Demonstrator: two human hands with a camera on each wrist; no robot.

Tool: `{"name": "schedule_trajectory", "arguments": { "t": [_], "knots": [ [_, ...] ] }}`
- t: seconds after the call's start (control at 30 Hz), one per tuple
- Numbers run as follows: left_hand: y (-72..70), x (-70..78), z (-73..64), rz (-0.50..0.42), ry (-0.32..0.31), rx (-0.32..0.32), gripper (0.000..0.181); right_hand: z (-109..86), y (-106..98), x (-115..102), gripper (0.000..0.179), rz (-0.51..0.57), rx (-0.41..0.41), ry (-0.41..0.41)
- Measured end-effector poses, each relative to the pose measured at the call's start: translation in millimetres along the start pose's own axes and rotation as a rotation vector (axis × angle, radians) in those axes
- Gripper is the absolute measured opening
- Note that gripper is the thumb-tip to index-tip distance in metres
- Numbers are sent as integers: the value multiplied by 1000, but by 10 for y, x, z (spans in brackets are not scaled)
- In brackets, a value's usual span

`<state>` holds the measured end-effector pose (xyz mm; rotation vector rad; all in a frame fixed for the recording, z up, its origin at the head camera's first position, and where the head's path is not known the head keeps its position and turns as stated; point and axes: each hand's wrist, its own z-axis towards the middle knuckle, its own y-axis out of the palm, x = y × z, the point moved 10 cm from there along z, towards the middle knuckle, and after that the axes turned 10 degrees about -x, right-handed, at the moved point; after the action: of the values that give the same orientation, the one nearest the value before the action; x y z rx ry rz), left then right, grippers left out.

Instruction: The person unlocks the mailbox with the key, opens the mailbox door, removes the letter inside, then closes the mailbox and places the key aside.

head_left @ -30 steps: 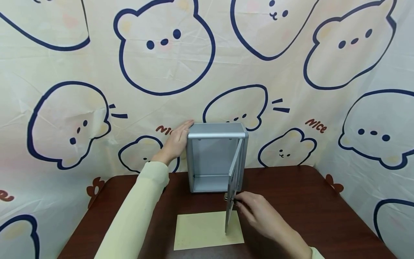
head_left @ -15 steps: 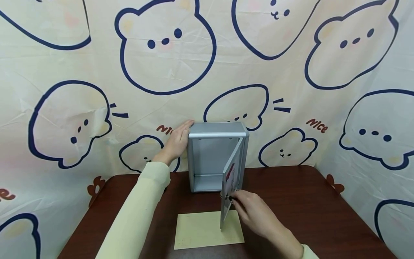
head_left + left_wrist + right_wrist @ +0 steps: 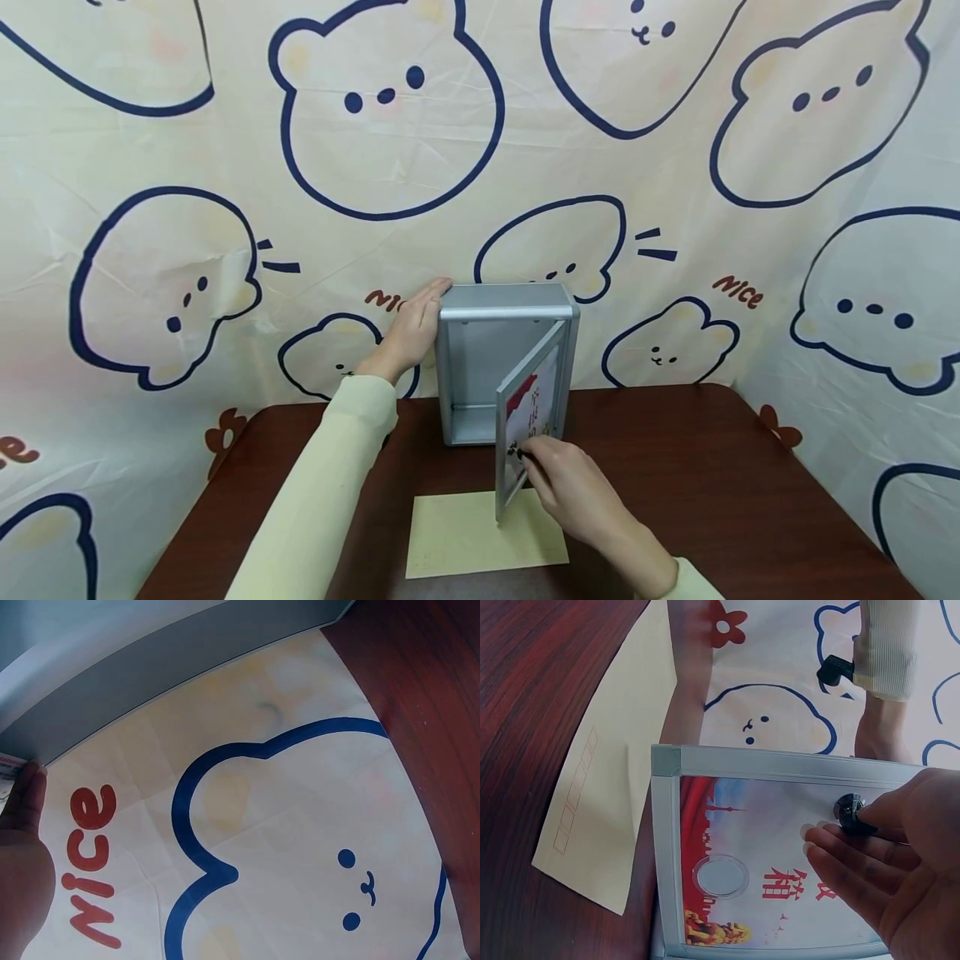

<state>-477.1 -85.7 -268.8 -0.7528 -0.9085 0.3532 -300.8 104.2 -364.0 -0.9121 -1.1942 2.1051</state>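
Note:
A grey metal box [image 3: 502, 314] stands at the back of the table, its framed door [image 3: 543, 387] hinged on the right and partly swung out. Red lettering and a colourful print cover the door's outer face. My left hand [image 3: 408, 337] rests on the box's upper left side with its fingers stretched along it. With thumb and fingers, my right hand [image 3: 573, 487] pinches the black-headed key [image 3: 853, 817] at the door's lock; the fingers partly hide it. A round clear window [image 3: 720, 876] is set in the door, seen in the right wrist view.
A yellowish envelope [image 3: 457, 537] lies flat on the dark brown table [image 3: 675, 467], partly under the door's lower corner. Behind and beside the table hangs a cream cloth [image 3: 390, 167] with bear drawings.
The door's free edge has swung left and partly towards the box, carried by my right hand at the lock. More of the printed face shows. My left hand has stayed on the box.

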Motion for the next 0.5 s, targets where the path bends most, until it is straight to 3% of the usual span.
{"name": "schedule_trajectory", "arguments": {
  "t": [0.5],
  "knots": [
    [5,-9,5,-9,-4,7,56,93,53,-4,13,19,-21,23]
  ]
}}
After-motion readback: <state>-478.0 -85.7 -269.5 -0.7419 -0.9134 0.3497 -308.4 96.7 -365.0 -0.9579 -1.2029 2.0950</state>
